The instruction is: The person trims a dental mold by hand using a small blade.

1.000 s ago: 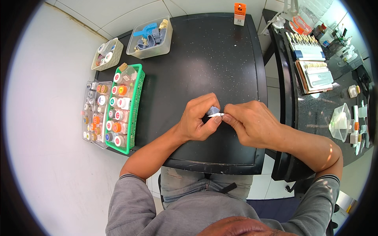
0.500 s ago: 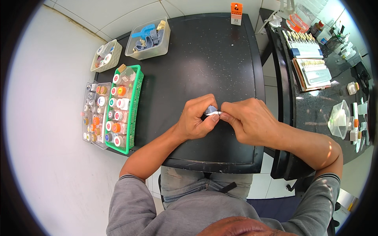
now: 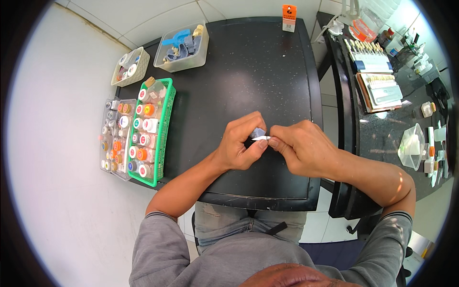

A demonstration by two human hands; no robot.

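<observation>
Over the near part of the black table, my left hand (image 3: pixel 242 142) is closed round a small blue-grey piece (image 3: pixel 258 132), which looks like a bit of dental model. Most of it is hidden by the fingers. Just below that piece, against the left thumb, lies a thin white pointed piece (image 3: pixel 259 138). My right hand (image 3: pixel 301 147) pinches its right end between thumb and forefinger. The two hands nearly meet at the fingertips. What the white piece is made of cannot be made out.
On the black table (image 3: pixel 229 71), a green basket (image 3: pixel 167 115) of capped bottles and a clear tray (image 3: pixel 103 155) of jars stand left. Behind are a cream basket (image 3: pixel 140 71), a clear tub (image 3: pixel 184 63) and an orange box (image 3: pixel 289 18). Tooth shade guides (image 3: pixel 379 91) lie on the right-hand counter.
The white piece shows a little more between my fingertips and its tilt differs slightly. Both hands stay closed in nearly the same place. The whole view has shifted very slightly.
</observation>
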